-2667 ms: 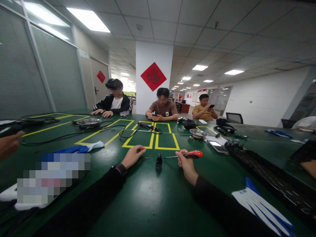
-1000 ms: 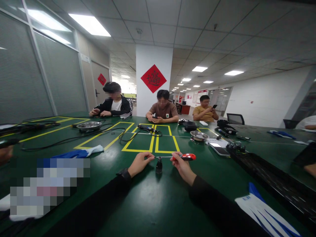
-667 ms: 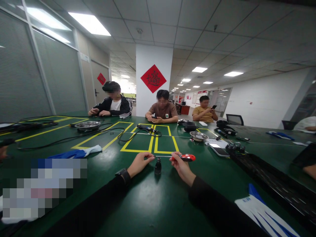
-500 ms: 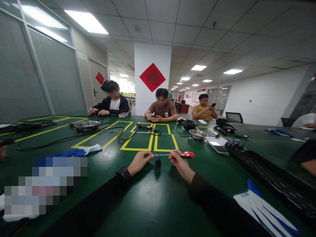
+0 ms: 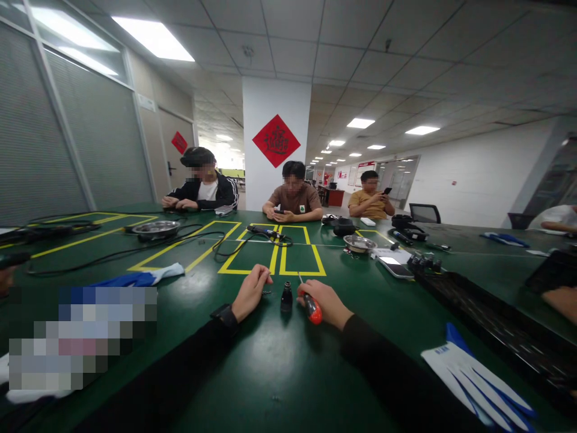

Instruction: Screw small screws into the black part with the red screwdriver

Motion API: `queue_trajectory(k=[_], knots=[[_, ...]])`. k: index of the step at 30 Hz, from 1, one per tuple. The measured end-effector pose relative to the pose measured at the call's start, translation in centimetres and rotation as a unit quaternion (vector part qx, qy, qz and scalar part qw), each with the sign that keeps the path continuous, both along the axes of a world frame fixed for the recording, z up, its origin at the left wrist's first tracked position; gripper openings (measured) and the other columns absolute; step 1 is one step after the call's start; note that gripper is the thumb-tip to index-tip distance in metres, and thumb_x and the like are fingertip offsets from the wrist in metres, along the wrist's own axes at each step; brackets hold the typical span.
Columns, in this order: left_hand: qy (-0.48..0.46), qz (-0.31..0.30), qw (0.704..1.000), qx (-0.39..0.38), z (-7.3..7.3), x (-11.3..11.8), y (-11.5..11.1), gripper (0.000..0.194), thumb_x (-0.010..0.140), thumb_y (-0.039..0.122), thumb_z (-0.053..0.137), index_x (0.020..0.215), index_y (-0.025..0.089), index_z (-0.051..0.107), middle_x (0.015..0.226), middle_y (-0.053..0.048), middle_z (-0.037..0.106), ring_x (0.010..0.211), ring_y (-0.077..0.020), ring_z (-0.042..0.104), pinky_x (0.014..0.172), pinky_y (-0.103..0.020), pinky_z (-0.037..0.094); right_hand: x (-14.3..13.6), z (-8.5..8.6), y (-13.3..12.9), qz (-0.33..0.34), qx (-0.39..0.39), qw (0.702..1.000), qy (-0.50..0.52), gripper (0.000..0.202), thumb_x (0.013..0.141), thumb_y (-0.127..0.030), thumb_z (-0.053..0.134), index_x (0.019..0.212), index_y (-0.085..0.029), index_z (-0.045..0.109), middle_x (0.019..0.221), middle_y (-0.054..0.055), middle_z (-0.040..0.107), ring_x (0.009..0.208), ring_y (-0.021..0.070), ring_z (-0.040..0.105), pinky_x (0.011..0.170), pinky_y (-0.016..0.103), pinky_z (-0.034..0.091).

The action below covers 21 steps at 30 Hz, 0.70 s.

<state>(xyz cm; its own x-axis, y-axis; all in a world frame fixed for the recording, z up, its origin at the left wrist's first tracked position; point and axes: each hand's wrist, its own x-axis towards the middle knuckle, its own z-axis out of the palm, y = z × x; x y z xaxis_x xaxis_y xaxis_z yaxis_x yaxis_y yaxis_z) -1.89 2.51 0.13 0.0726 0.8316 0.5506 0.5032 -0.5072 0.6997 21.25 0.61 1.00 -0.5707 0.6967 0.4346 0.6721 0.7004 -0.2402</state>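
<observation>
A small black part with a metal tip (image 5: 286, 297) stands upright on the green table (image 5: 265, 367) between my hands. My right hand (image 5: 324, 299), just to its right, is closed around a red and black screwdriver (image 5: 312, 309). The handle points toward me and the shaft points away. Left of the black part, my left hand (image 5: 252, 291) has its fingers pressed together. Small bits, perhaps screws (image 5: 267, 293), show beside its fingers; what the fingers hold is too small to make out.
Gloves (image 5: 473, 379) lie at the right, near a long black tray (image 5: 478, 319). Another blue glove (image 5: 130, 279) is at the left. Metal bowls (image 5: 359, 243), cables and a phone (image 5: 393, 266) are farther back. Several people sit around the table.
The screwdriver has swung from lying sideways above the black part to pointing away from me, its handle now lower. My left hand has drawn slightly up and left, off the screwdriver's tip.
</observation>
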Motion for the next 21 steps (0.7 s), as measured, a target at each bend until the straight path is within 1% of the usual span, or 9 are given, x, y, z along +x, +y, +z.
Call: queue_trajectory(k=[2,4,6,9,13,16,18,19,21], knots=[[0.006,0.007,1.000,0.019,0.1,0.4,-0.5,0.025,0.090,0.036,0.031,0.080,0.020,0.046,0.071,0.001,0.054,0.069,-0.0148,0.053,0.069,-0.027,0.041,-0.3,0.3,-0.3,-0.020,0.039,0.995,-0.093,0.010,0.086,-0.027,0.050,0.091,-0.021,0.057,0.084,0.003,0.056,0.079,0.0153,0.052,0.067,0.024,0.037],[0.016,0.011,0.999,0.026,0.3,0.9,-1.0,0.025,0.090,0.036,0.030,0.077,0.020,0.043,0.068,0.003,0.050,0.064,-0.0140,0.051,0.064,-0.025,0.039,-0.6,0.5,-0.5,-0.033,0.063,0.986,-0.150,0.012,0.088,-0.024,0.047,0.095,-0.022,0.057,0.086,0.004,0.055,0.080,0.0159,0.051,0.067,0.024,0.036],[0.032,0.014,0.999,0.033,0.6,1.3,-1.6,0.025,0.091,0.036,0.029,0.076,0.020,0.042,0.064,0.004,0.046,0.059,-0.0136,0.048,0.059,-0.024,0.037,-0.8,0.6,-0.6,-0.043,0.080,0.979,-0.185,0.014,0.089,-0.024,0.046,0.096,-0.023,0.057,0.087,0.004,0.055,0.080,0.0165,0.051,0.067,0.025,0.037],[0.064,0.018,0.996,0.055,0.9,1.5,-2.3,0.025,0.091,0.037,0.030,0.074,0.021,0.040,0.062,0.004,0.043,0.057,-0.0134,0.044,0.057,-0.024,0.034,-0.8,0.5,-0.6,-0.053,0.097,0.973,-0.202,0.014,0.089,-0.023,0.046,0.096,-0.024,0.058,0.088,0.004,0.056,0.081,0.0172,0.052,0.068,0.025,0.038],[0.103,0.023,0.991,0.078,1.2,1.7,-2.9,0.027,0.091,0.036,0.030,0.072,0.021,0.040,0.062,0.003,0.043,0.058,-0.0134,0.043,0.058,-0.024,0.033,-0.5,0.2,-0.3,-0.050,0.114,0.976,-0.178,0.016,0.086,-0.020,0.050,0.097,-0.026,0.060,0.086,0.004,0.057,0.078,0.0172,0.053,0.064,0.025,0.038],[0.126,0.023,0.988,0.084,1.2,1.9,-3.1,0.028,0.091,0.037,0.031,0.071,0.020,0.042,0.064,0.002,0.045,0.061,-0.0139,0.044,0.059,-0.024,0.033,-0.4,0.4,-0.2,-0.059,0.122,0.979,-0.153,0.022,0.084,-0.016,0.052,0.100,-0.028,0.060,0.082,0.004,0.059,0.074,0.0174,0.054,0.062,0.026,0.037],[0.129,0.018,0.988,0.087,1.1,2.1,-3.3,0.029,0.091,0.037,0.030,0.072,0.020,0.044,0.065,0.001,0.047,0.063,-0.0145,0.045,0.060,-0.024,0.034,-0.6,0.8,-0.5,-0.077,0.139,0.982,-0.107,0.024,0.084,-0.015,0.051,0.104,-0.026,0.059,0.084,0.005,0.061,0.075,0.0178,0.055,0.064,0.027,0.038],[0.128,0.012,0.988,0.088,1.1,2.2,-3.4,0.029,0.091,0.037,0.030,0.073,0.020,0.044,0.066,0.001,0.047,0.063,-0.0147,0.046,0.061,-0.024,0.035,-0.8,1.1,-0.8,-0.086,0.152,0.982,-0.066,0.024,0.085,-0.016,0.049,0.106,-0.024,0.058,0.088,0.006,0.061,0.078,0.0181,0.055,0.068,0.028,0.038],[0.126,-0.003,0.988,0.091,1.0,2.4,-3.6,0.029,0.092,0.035,0.028,0.074,0.020,0.044,0.067,0.000,0.048,0.064,-0.0149,0.047,0.062,-0.024,0.035,-1.2,1.5,-1.5,-0.055,0.167,0.984,0.015,0.019,0.088,-0.025,0.047,0.102,-0.021,0.059,0.090,0.007,0.062,0.081,0.0184,0.056,0.074,0.029,0.038]])
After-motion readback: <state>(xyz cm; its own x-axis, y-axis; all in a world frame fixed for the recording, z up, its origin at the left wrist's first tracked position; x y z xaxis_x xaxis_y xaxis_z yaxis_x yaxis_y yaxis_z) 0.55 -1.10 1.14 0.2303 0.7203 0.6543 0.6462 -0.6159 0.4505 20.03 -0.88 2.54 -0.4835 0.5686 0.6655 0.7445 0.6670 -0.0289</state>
